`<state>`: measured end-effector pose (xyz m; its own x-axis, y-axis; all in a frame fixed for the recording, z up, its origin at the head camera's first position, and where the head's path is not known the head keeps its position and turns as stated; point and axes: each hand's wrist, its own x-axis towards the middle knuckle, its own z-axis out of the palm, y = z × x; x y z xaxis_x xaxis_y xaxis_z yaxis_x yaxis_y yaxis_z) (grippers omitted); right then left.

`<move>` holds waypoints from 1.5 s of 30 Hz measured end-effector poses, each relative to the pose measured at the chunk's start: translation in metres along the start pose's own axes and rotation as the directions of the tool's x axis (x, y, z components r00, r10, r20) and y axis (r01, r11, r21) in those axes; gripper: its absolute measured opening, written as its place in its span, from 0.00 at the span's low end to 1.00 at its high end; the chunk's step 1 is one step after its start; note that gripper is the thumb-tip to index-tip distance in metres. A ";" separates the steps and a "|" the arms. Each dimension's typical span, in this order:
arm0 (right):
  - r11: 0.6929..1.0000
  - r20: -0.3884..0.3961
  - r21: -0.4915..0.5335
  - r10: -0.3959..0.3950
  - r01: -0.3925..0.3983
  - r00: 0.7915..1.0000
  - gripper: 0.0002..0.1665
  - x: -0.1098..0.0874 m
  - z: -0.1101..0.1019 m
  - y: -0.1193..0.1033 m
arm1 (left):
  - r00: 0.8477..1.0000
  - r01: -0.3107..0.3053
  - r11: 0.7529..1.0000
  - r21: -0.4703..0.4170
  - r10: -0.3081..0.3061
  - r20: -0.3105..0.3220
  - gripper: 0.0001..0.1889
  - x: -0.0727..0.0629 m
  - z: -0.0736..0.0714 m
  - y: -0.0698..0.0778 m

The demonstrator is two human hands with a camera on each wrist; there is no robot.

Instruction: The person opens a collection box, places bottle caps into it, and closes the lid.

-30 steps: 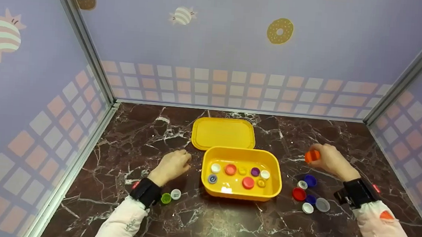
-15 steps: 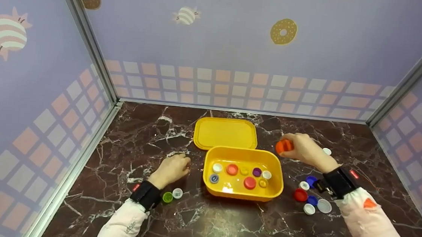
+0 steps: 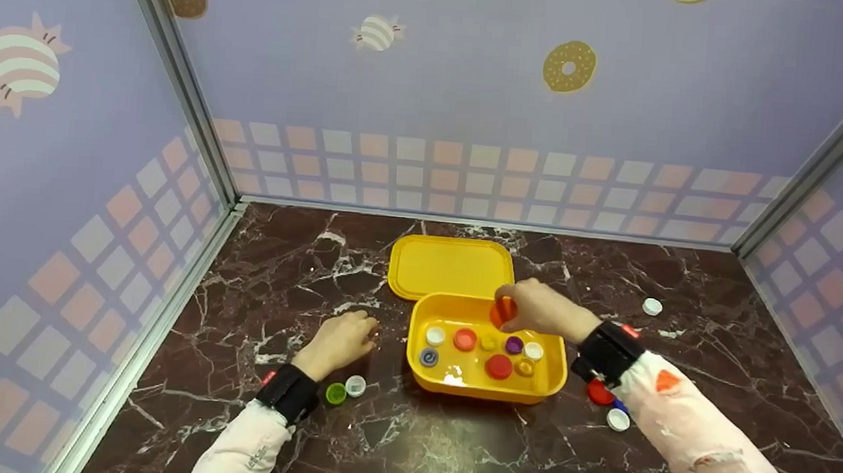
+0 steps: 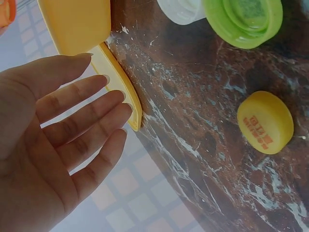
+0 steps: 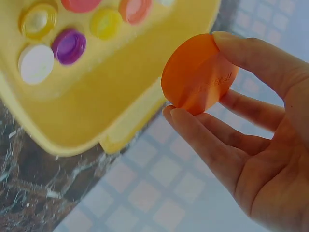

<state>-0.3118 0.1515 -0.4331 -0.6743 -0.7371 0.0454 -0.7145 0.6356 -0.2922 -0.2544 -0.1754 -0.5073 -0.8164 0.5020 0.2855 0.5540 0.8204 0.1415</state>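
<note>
My right hand (image 3: 547, 310) pinches a large orange cap (image 5: 193, 77) between thumb and fingertips, above the back right part of the yellow box (image 3: 484, 392). Inside that box lie several bottle caps, among them a purple cap (image 5: 69, 46), a white cap (image 5: 36, 64) and a red cap (image 3: 499, 367). To the left of the box, my left hand (image 3: 338, 343) holds nothing, its fingers relaxed and slightly bent. A yellow cap (image 4: 265, 122) lies on the marble tabletop near it, hidden in the head view. Closer to the wrist are a green cap (image 3: 335, 394) and a white-rimmed cap (image 3: 355, 386).
Behind the box lies its flat yellow lid (image 3: 451, 269). A lone white cap (image 3: 652, 306) is at the back right. Under the right forearm, a red cap (image 3: 599, 392) and another white cap (image 3: 618, 420) show beside others partly covered. Patterned walls (image 3: 412, 168) enclose the table.
My right hand has carried the orange cap leftward from the right side of the table to over the box, uncovering the lone white cap. The left hand has stayed in place.
</note>
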 end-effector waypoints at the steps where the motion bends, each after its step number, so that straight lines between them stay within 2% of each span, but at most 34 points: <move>1: 1.000 0.020 -0.001 0.001 -0.001 1.000 0.17 0.003 0.004 -0.002 | 1.000 0.000 1.000 -0.002 0.000 -0.001 0.08 -0.001 0.000 0.000; 5: 1.000 0.104 0.014 0.020 -0.022 0.994 0.15 0.013 0.020 -0.008 | 1.000 0.008 1.000 -0.008 -0.008 0.003 0.09 -0.001 0.001 0.000; 10: 0.993 0.220 0.068 0.081 -0.098 0.972 0.14 0.021 0.039 -0.015 | 0.999 0.019 1.000 0.001 -0.019 0.028 0.09 -0.002 0.003 0.000; 16: 0.992 0.267 0.078 0.072 -0.096 0.961 0.15 0.023 0.058 -0.018 | 0.999 0.026 1.000 0.002 -0.026 0.041 0.09 -0.003 0.005 -0.001; 19: 0.988 0.294 0.115 0.061 -0.099 0.954 0.16 0.024 0.064 -0.018 | 0.998 0.025 1.000 0.005 -0.026 0.055 0.10 -0.002 0.005 0.000; 22: 0.988 0.294 0.128 0.046 -0.087 0.955 0.17 0.025 0.068 -0.020 | 0.997 0.032 0.999 0.015 -0.033 0.072 0.10 -0.002 0.005 0.001; 28: 0.989 0.300 0.018 0.135 -0.147 0.944 0.21 0.023 0.069 -0.022 | 0.997 0.020 1.000 0.021 -0.022 0.076 0.09 0.000 0.007 0.002; 31: 0.988 0.254 -0.015 0.151 -0.152 0.955 0.22 0.020 0.063 -0.022 | 0.997 0.023 1.000 0.017 -0.024 0.075 0.09 -0.001 0.007 0.001; 34: 0.992 0.155 -0.027 0.125 -0.122 0.980 0.23 0.016 0.050 -0.016 | 0.996 0.040 0.999 0.007 -0.041 0.085 0.09 -0.003 0.007 0.000; 37: 0.991 0.050 -0.042 0.127 -0.125 0.991 0.26 0.011 0.033 -0.004 | 0.994 0.059 0.998 0.008 -0.059 0.090 0.09 -0.005 0.005 -0.003; 40: 0.989 -0.049 -0.050 0.139 -0.141 0.989 0.27 0.003 0.017 0.012 | 0.995 0.064 0.998 0.015 -0.065 0.078 0.09 -0.006 0.004 -0.006; 45: 0.981 -0.153 0.036 0.191 -0.188 0.970 0.22 -0.014 -0.003 0.038 | 0.996 0.068 0.998 0.001 -0.068 0.055 0.09 -0.006 0.000 -0.009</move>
<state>-0.3300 0.1865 -0.4419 -0.8190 -0.5579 0.1340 -0.5677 0.7542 -0.3301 -0.2544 -0.1859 -0.5106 -0.8598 0.4594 0.2229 0.4970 0.8530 0.1591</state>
